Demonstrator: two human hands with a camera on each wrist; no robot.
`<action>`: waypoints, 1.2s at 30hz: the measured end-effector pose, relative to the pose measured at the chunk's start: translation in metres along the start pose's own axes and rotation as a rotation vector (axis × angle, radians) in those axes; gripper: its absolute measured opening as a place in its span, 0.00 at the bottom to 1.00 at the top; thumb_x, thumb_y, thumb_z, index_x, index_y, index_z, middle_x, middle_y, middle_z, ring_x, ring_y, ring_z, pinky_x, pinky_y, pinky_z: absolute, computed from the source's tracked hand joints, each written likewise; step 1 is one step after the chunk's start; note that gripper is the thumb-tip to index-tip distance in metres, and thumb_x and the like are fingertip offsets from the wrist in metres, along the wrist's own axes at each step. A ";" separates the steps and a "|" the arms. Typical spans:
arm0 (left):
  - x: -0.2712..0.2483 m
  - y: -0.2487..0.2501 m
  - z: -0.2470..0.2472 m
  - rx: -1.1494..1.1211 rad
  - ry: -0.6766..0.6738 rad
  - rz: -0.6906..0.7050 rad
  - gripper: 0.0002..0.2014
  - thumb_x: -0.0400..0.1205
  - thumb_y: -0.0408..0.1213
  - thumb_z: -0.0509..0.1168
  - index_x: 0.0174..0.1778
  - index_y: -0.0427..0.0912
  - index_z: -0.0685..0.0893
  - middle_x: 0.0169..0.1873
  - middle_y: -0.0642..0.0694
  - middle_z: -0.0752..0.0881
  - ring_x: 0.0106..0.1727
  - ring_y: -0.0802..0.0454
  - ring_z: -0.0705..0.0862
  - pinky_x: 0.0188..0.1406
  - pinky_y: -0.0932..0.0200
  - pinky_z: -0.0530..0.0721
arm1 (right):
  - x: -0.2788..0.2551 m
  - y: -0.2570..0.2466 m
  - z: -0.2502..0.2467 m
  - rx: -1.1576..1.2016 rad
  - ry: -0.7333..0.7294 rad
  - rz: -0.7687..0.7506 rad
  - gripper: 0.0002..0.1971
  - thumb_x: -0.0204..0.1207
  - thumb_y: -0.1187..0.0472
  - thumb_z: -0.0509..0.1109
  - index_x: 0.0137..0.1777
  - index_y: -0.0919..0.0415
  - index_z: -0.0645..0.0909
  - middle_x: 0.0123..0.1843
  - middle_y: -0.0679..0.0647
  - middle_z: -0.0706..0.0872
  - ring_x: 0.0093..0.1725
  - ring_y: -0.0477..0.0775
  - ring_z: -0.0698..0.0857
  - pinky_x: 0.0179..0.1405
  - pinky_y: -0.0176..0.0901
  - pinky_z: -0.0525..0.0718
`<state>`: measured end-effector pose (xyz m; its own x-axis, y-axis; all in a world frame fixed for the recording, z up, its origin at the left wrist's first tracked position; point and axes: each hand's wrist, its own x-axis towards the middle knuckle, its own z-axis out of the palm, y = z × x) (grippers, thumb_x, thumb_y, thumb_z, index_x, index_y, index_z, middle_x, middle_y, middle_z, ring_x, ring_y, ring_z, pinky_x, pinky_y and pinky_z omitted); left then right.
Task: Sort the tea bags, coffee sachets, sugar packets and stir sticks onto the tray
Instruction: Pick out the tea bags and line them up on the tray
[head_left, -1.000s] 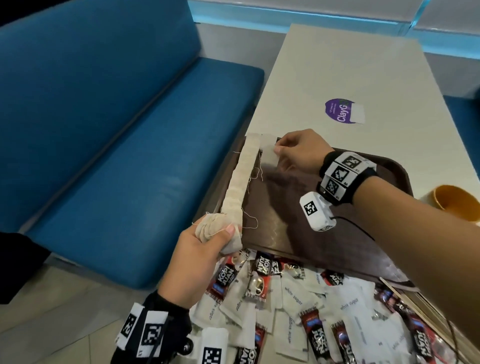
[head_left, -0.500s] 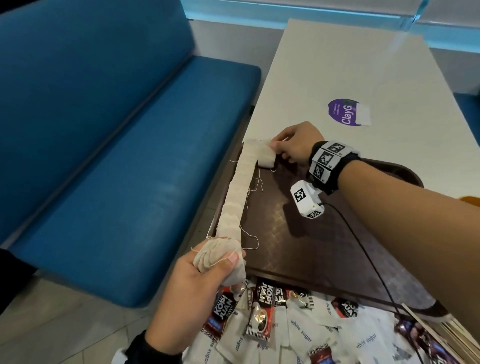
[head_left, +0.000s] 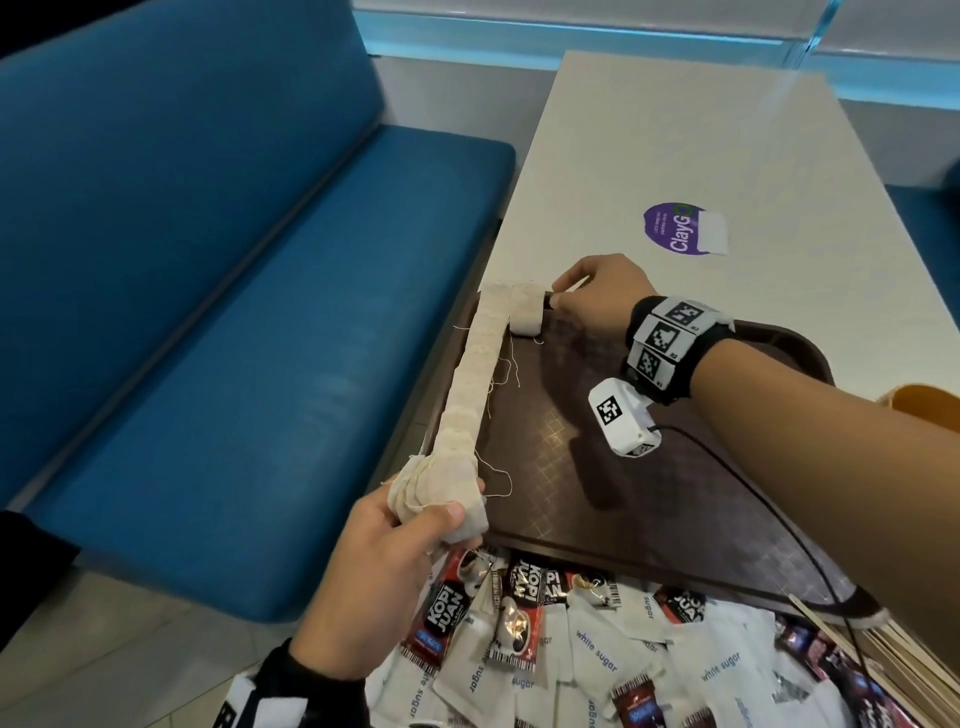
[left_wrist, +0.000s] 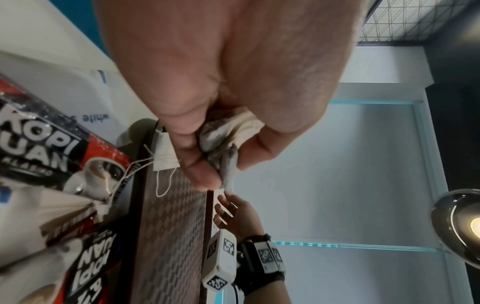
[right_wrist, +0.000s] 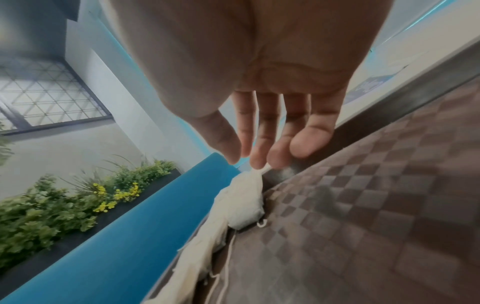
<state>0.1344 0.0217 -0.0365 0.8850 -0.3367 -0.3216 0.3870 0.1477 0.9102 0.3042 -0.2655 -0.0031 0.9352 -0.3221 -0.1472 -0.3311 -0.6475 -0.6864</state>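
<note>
- Left hand (head_left: 379, 566): fingers and thumb curled in a closed grip round a bunch of tea bags (head_left: 434, 488) at the near left corner of the tray (head_left: 649, 509).
- Right hand (head_left: 597, 296): arm reaching across the tray, fingertips (right_wrist: 257, 162) pinching one tea bag (head_left: 525, 314) at the far left corner.
- Row of tea bags (head_left: 475, 374): lying along the tray's left rim, on the bench (head_left: 675, 156).

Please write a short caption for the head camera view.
Both hands lay tea bags along the brown tray's left edge.

One tray (head_left: 649, 499), one cup (head_left: 930, 410), two hands, uncounted sachets.
</note>
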 end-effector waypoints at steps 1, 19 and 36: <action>0.001 0.002 0.001 -0.011 0.002 0.004 0.16 0.72 0.40 0.75 0.56 0.44 0.92 0.57 0.34 0.90 0.59 0.39 0.90 0.53 0.50 0.87 | -0.007 -0.001 -0.004 -0.019 -0.013 -0.018 0.05 0.76 0.60 0.75 0.50 0.53 0.89 0.44 0.46 0.87 0.48 0.50 0.85 0.38 0.35 0.77; 0.021 0.027 0.026 -0.024 0.030 0.137 0.13 0.74 0.40 0.83 0.52 0.44 0.93 0.49 0.36 0.93 0.48 0.43 0.90 0.46 0.51 0.86 | -0.139 -0.030 -0.004 0.278 -0.465 -0.278 0.09 0.77 0.57 0.81 0.49 0.64 0.90 0.38 0.53 0.91 0.33 0.48 0.85 0.31 0.29 0.79; 0.022 0.005 -0.004 0.054 0.076 0.095 0.06 0.78 0.35 0.72 0.49 0.40 0.90 0.41 0.39 0.88 0.44 0.44 0.87 0.52 0.50 0.86 | -0.016 -0.012 0.016 0.079 -0.181 0.046 0.08 0.81 0.65 0.71 0.43 0.56 0.89 0.32 0.52 0.88 0.27 0.49 0.84 0.30 0.39 0.86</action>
<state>0.1570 0.0188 -0.0398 0.9348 -0.2516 -0.2507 0.2881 0.1243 0.9495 0.2948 -0.2415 -0.0038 0.9288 -0.2163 -0.3009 -0.3702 -0.5767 -0.7283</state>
